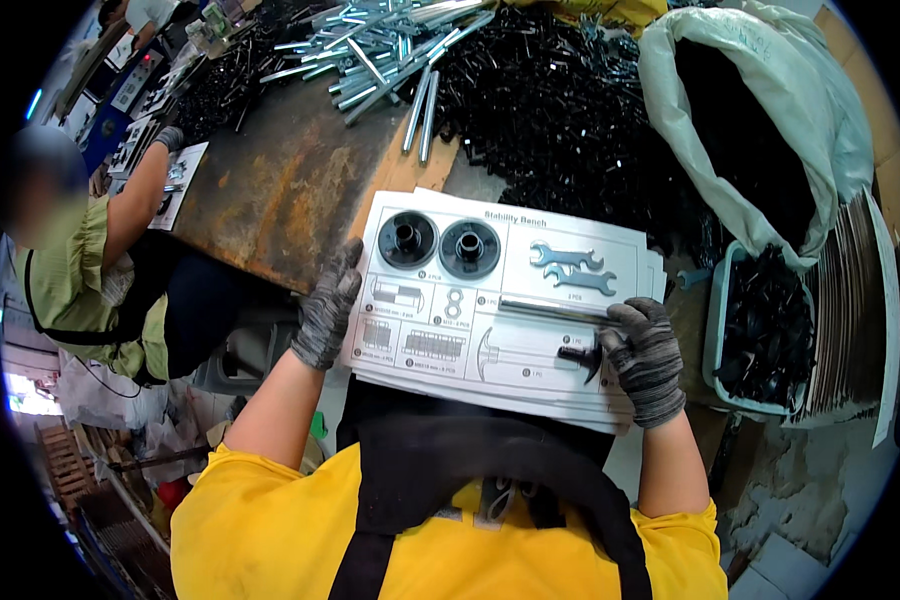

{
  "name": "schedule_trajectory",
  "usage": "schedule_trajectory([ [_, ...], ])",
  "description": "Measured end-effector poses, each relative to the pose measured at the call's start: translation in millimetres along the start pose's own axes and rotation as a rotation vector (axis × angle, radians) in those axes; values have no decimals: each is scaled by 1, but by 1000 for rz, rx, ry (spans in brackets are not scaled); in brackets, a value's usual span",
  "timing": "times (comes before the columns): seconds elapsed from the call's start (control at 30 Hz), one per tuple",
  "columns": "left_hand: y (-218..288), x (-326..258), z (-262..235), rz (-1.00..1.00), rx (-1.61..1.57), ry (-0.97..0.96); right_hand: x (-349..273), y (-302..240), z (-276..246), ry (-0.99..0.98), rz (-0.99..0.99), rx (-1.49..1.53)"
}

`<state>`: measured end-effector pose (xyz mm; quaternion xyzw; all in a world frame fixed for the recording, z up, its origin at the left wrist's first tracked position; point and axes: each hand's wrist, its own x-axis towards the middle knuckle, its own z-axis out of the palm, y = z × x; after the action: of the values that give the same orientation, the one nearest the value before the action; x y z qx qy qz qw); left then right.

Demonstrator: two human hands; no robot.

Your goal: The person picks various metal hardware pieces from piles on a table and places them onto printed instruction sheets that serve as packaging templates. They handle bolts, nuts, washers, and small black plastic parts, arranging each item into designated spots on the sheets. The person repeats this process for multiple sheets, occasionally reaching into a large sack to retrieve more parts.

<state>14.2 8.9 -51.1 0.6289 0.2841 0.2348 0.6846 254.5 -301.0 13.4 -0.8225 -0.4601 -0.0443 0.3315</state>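
Head view, as I log it: card (500, 300) on the desk (280, 190), two black discs (438, 243), two wrenches (573, 268) and a rod (550, 310) laid on it. Right hand (646, 357), fingers clamped on a black bolt (580, 355) at the card's lower right; long axis runs left-right, head rightward. Left hand (327, 310), fingers together, pins the card's left edge. Risk, I judge: a nudge slides the card and loose parts roll off.
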Motion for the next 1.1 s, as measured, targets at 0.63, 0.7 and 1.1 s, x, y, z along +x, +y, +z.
schedule_trajectory([
  [0.63, 88, 47, 51, 461, 735, -136, 24, 43, -2, -71, 318, 216],
  [0.7, 102, 96, 67, 540, 780, -185, 23, 44, -3, -29, 335, 249],
  [1.1, 102, 315, 141, 448, 1717, -160, 23, 28, -14, 19, 251, 309],
])
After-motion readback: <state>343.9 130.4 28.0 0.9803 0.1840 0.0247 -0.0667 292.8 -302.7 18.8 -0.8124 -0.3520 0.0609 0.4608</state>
